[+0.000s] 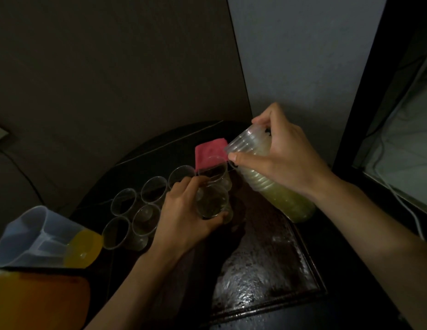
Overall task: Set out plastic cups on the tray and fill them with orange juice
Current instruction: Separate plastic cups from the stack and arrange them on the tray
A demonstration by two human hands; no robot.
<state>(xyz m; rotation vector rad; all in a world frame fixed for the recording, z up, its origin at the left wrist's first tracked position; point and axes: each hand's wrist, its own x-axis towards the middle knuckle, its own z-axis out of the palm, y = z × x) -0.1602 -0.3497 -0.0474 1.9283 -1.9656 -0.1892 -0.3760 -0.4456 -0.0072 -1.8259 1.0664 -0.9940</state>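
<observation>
Pink cloth (211, 152), orange juice (85, 248)

Dim room, very little light. A dark brown wall (112, 79) fills the left, meeting a paler grey wall (303, 55) at a straight vertical edge. Far right, a black frame (374, 79) borders a lighter pane (403, 151), with a white cable (417, 225) trailing beside it. The dark desk (267, 270) gleams with reflections.

Orange container (36, 306) cut off bottom-left; left hand (184, 217) partly hides cup (213, 206), right hand (284, 158) partly hides stack (279, 196).
</observation>
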